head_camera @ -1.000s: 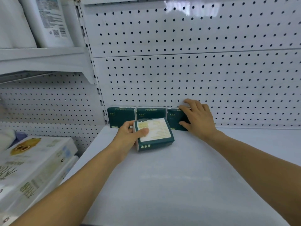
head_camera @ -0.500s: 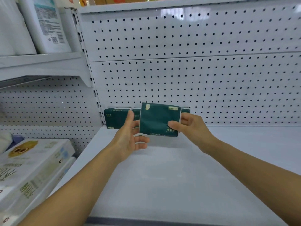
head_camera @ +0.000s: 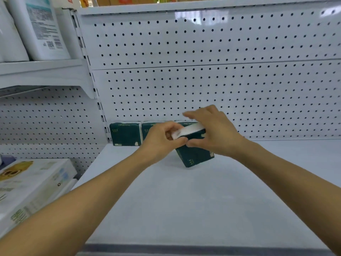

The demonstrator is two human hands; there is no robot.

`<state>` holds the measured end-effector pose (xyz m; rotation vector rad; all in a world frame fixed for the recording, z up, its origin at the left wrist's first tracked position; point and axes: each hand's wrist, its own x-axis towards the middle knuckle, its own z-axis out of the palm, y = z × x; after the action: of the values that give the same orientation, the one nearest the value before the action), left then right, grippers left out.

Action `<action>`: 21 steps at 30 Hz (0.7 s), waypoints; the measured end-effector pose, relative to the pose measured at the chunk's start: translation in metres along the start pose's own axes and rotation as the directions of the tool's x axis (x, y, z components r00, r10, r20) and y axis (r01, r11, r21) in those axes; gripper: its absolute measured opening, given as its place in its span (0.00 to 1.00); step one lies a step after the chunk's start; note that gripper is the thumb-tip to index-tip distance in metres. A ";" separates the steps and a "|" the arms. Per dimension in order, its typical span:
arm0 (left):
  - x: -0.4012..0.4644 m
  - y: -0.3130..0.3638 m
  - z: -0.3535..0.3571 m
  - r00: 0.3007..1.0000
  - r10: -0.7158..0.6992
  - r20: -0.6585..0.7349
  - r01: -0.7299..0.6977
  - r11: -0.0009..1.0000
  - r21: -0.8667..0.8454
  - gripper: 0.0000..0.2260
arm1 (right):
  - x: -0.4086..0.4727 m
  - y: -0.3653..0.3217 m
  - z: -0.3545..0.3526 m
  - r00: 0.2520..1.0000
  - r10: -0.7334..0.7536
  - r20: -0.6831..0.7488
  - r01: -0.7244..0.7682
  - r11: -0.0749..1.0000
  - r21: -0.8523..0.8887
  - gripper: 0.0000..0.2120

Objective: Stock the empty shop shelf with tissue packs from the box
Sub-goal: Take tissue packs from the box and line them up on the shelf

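Head view: both hands meet over the white shelf on one dark green tissue pack, tilted, white end up, lower corner near or on the shelf surface. Left hand pinches its upper left end, fingers curled. Right hand wraps over the top and right side. Behind, a row of green packs stands upright against the pegboard back panel. Boxed goods sit lower left.
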<state>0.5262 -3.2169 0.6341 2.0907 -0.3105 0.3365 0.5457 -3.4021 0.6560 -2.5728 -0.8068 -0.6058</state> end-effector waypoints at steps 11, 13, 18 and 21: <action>0.041 -0.040 0.007 0.993 0.094 -0.068 -0.058 0.908 0.415 0.24 | -0.041 0.129 0.004 0.792 0.605 0.082 -0.515 0.590 0.621 0.11; 0.052 -0.050 0.022 0.977 0.214 -0.011 -0.167 0.792 0.587 0.27 | -0.042 0.146 0.017 0.763 0.645 0.053 -0.521 0.563 0.642 0.09; 0.080 -0.072 0.047 0.941 0.291 0.172 -0.284 0.405 0.869 0.38 | -0.034 0.168 0.035 0.758 0.652 -0.029 -0.535 0.646 0.545 0.06; 0.089 -0.079 0.053 0.921 0.345 0.180 -0.303 0.346 0.888 0.39 | -0.027 0.173 0.043 0.770 0.636 -0.055 -0.523 0.678 0.517 0.07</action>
<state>0.6424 -3.2300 0.5767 3.1130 -0.6351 0.9780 0.6431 -3.5266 0.5689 -2.0633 0.0002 -0.4157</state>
